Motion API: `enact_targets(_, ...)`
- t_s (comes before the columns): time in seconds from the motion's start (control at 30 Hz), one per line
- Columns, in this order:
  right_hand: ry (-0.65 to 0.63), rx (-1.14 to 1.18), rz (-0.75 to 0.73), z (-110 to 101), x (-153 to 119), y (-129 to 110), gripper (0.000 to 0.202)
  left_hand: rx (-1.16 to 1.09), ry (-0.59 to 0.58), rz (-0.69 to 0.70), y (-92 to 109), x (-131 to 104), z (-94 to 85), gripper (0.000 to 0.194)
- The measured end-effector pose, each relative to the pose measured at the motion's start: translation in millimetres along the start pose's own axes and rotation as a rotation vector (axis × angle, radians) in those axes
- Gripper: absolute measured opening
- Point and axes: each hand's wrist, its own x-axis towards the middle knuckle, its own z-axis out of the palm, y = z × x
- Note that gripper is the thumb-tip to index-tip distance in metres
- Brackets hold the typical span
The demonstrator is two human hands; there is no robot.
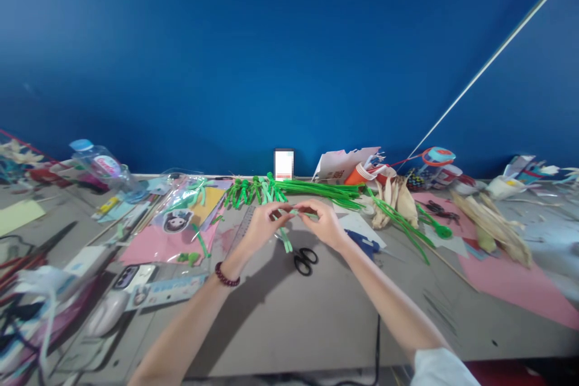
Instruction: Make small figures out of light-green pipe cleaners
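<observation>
Above the middle of the table, my left hand (pixel 265 226) and my right hand (pixel 324 226) meet, fingertips pinched on a light green pipe cleaner (pixel 286 240). Two of its ends hang down below my left fingers; the part between the fingertips is mostly hidden. Black-handled scissors (pixel 306 260) lie just under my hands, blades partly covered. Behind them is a row of small shaped green pipe cleaner pieces (pixel 256 189), and to its right a bundle of long green pipe cleaners (pixel 325 192). A blue tool, perhaps a glue gun (pixel 363 243), lies beside my right wrist.
On the left are a plastic bottle (pixel 106 166), a clear bag (pixel 178 208), pink paper (pixel 149 244) and a mouse (pixel 107 313). Dried husks (pixel 400 202), an orange cup (pixel 359 175) and more pink paper (pixel 520 280) occupy the right. A blue wall (pixel 289 60) closes the back.
</observation>
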Motion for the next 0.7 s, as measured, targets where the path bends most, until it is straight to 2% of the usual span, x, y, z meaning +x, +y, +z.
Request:
enact_targets(0.17, -0.028, 0.002, 0.006, -6, 0, -8, 0.030, -0.115, -0.001, -0.085, -9, 0, 5.3, 0.024)
enact_targets(0.33, 0.070, -0.069, 0.059, -16, 5, -8, 0.017, -0.162, -0.042, -0.085, -6, 2, 2.3, 0.024)
enact_targets(0.53, 0.083, 0.043, 0.187, -16, 7, -2, 0.013, -0.173, -0.113, -0.009, 2, 1, 0.7, 0.027)
enact_targets(0.6, 0.087, 0.041, 0.204, -15, 8, -1, 0.012, -0.213, -0.127, -0.020, 3, 0, 1.7, 0.027)
enact_targets(0.7, 0.100, 0.037, 0.211, -15, 9, 0, 0.013, -0.321, -0.080, -0.096, -1, 1, 3.4, 0.027)
